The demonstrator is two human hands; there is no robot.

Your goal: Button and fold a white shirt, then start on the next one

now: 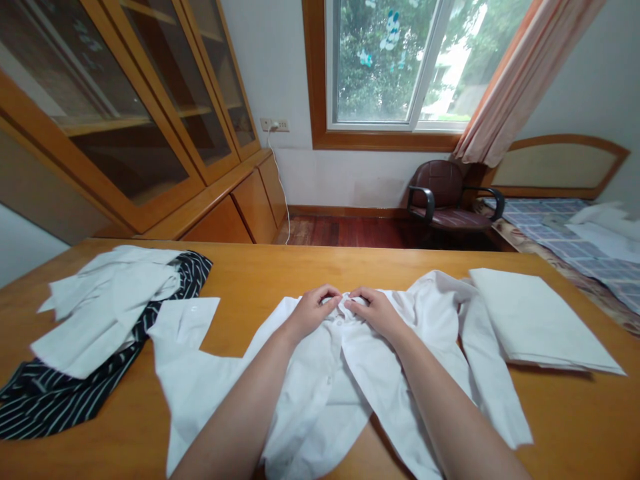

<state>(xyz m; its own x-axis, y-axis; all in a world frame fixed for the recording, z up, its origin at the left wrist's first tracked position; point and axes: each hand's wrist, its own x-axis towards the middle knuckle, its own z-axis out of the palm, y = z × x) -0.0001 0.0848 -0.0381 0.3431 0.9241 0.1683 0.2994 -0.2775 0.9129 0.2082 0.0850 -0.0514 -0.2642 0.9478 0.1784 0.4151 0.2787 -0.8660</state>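
Note:
A white button-up shirt (320, 380) lies spread on the wooden table, its collar end away from me and its front partly parted at the bottom. Its sleeves reach out to the left and right. At the collar, my left hand (316, 310) pinches the cloth with bent fingers. Close beside it, my right hand (374, 310) grips the other side of the collar, fingers curled. The two hands almost meet near the top button. Exactly what the fingertips hold is partly hidden by the fingers.
On the left of the table (240, 267) lie crumpled white cloth (115, 287) and a black-and-white striped cloth (65, 407). A folded white sheet-like item (545, 320) rests at the right. Beyond stand a glass-doored cabinet (220, 167), an armchair (440, 187) and a bed (565, 233).

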